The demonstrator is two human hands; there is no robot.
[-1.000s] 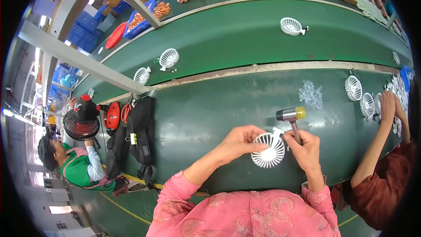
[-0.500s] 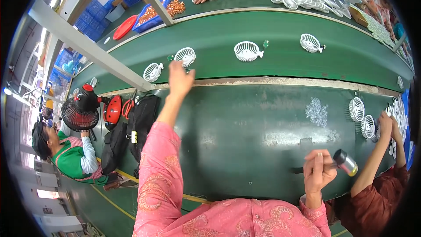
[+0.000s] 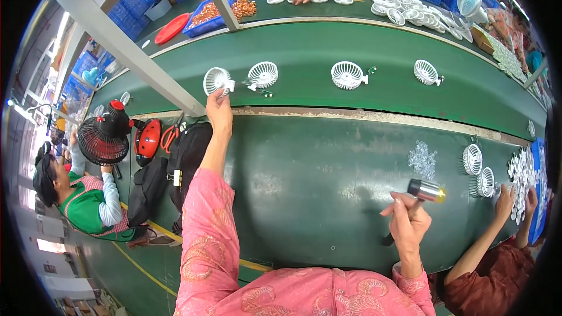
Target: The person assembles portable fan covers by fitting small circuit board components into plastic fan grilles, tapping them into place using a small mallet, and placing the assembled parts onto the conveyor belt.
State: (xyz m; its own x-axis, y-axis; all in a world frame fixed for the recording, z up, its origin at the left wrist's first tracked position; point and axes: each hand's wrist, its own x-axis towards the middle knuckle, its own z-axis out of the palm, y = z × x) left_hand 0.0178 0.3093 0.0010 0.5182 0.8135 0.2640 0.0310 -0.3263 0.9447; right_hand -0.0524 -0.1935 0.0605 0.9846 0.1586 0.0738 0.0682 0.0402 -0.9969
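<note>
My left hand [image 3: 219, 114] reaches to the green belt, its fingers closed on the lower edge of a white fan housing [image 3: 214, 78], which is tilted. Close to its right lies another white fan housing [image 3: 263, 74] with a small green part by it. A mallet [image 3: 429, 191] with a metal head and a yellow face is in my right hand [image 3: 408, 225], raised over the green table; its dark handle end shows below the fist. Farther along the belt are two more fan housings [image 3: 348, 75] [image 3: 427, 72].
Small clear pieces [image 3: 422, 160] lie on the table [image 3: 304, 181]. At right, a co-worker's hands [image 3: 503, 202] are by two fan housings [image 3: 485, 182] and white parts. A black bag [image 3: 190, 158], red scissors [image 3: 170, 137] and a black fan [image 3: 104, 140] are left, beside a metal post [image 3: 129, 52].
My left hand has moved left and down and taken hold of the leftmost fan housing. My right hand has shifted left and up with the mallet, whose head has turned.
</note>
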